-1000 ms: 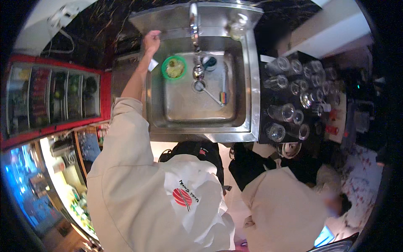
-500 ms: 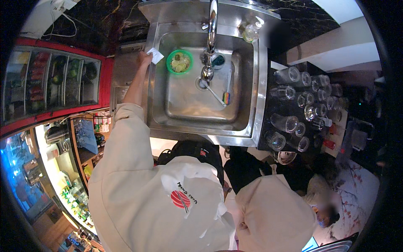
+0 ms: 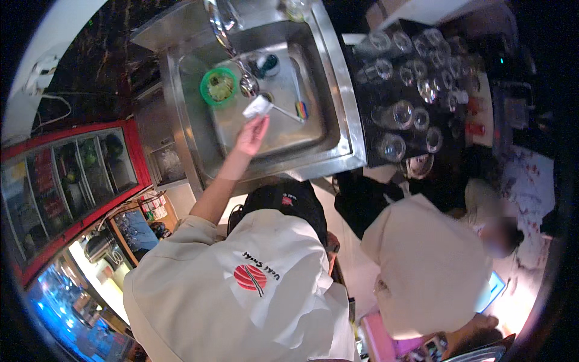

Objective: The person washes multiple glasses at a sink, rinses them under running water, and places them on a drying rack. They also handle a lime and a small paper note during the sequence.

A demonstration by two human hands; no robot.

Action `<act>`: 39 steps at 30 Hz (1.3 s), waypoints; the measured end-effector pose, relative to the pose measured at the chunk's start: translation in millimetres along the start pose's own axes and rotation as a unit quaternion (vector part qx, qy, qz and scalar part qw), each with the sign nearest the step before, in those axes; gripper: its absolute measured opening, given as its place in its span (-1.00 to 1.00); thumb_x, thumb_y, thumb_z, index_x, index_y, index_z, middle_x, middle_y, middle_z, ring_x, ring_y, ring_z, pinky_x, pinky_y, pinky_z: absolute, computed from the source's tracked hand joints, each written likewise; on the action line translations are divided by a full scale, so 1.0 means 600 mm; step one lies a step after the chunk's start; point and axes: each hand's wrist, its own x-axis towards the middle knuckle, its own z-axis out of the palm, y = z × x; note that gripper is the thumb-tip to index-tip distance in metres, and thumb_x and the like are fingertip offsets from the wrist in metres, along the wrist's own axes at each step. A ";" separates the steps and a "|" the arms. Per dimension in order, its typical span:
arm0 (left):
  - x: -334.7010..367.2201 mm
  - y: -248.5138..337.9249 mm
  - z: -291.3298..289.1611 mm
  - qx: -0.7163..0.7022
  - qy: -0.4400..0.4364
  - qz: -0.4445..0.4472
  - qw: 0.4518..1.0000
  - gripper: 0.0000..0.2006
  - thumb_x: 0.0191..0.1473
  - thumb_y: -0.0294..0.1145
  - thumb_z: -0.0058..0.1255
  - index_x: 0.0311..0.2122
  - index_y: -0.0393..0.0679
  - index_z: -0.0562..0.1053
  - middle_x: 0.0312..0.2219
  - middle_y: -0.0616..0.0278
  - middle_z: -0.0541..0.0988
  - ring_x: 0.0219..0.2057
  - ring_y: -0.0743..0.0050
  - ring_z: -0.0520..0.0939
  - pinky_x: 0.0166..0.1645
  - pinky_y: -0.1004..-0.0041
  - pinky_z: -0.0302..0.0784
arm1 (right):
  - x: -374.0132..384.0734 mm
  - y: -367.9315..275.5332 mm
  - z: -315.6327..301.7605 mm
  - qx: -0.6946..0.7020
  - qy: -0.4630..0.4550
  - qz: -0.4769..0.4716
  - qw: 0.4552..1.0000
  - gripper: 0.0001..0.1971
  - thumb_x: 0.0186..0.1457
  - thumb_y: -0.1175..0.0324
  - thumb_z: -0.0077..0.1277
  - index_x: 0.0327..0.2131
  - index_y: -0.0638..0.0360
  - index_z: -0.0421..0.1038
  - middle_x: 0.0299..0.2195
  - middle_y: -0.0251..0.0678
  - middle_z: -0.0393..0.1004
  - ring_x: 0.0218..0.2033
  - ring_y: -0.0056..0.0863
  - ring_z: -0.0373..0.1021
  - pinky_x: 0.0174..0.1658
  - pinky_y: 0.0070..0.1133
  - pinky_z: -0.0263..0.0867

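My left hand (image 3: 252, 137) reaches over the sink (image 3: 353, 136), its fingers closed on a crumpled white piece of paper or tissue (image 3: 257, 107). That white piece sits just below the curved chrome faucet (image 3: 248, 84) and partly hides the drain. A green strainer basket (image 3: 207, 95) with pale yellow-green scraps stands to its left in the basin. A long-handled brush with rainbow bristles (image 3: 302, 110) lies to its right. My right hand (image 3: 332, 245) seems to be a small patch of skin beside my shirt, with its fingers hidden.
Many clear glasses (image 3: 402, 113) crowd the dark counter on the right. A dark scrubber (image 3: 269, 63) lies at the basin's back. A red-framed glass-front fridge (image 3: 75, 181) stands at the left. A person in a beige shirt (image 3: 431, 265) is close on my right, another person beyond.
My left hand has moved from the sink's left rim to over the basin's middle, carrying the white piece. The view has shifted and tilted.
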 end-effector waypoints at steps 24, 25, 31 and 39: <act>-0.236 -0.232 0.306 0.202 -0.192 -0.239 0.930 -0.81 0.05 -0.36 0.12 -0.22 -0.08 0.42 -0.35 0.38 0.44 -0.40 0.61 0.42 -0.35 0.62 0.36 | -0.093 0.244 0.235 0.183 0.164 -0.049 0.968 -0.88 0.05 0.62 -0.11 -0.34 0.30 0.43 -0.33 -0.29 0.52 -0.52 -0.67 0.36 -0.46 -0.70 0.27; -0.250 -0.240 0.305 0.207 -0.184 -0.252 0.927 -0.80 0.04 -0.35 0.13 -0.22 -0.08 0.42 -0.35 0.37 0.44 -0.40 0.60 0.41 -0.36 0.62 0.36 | -0.108 0.228 0.250 0.222 0.173 -0.096 0.955 -0.92 0.09 0.56 -0.07 -0.35 0.29 0.43 -0.38 -0.31 0.52 -0.56 -0.65 0.34 -0.52 -0.69 0.25; -0.311 -0.285 0.272 0.222 -0.201 -0.374 0.878 -0.80 0.01 -0.36 0.17 -0.42 0.01 0.32 -0.64 0.54 0.23 -0.68 0.78 0.11 -0.61 0.68 -0.03 | -0.147 0.236 0.324 0.357 0.197 -0.032 0.913 -0.89 0.13 0.43 -0.02 -0.32 0.27 0.42 -0.42 -0.24 0.51 -0.48 -0.46 0.47 -0.47 -0.58 0.39; -0.408 -0.302 0.108 0.368 -0.252 -0.415 0.793 -0.92 0.06 -0.49 0.01 -0.43 -0.19 0.38 -0.65 0.43 0.24 -0.65 0.71 0.19 -0.63 0.65 0.03 | -0.221 0.399 0.436 0.476 0.262 -0.016 0.840 -0.81 0.11 0.29 0.05 -0.36 0.23 0.43 -0.46 -0.27 0.51 -0.54 -0.51 0.46 -0.52 -0.57 0.40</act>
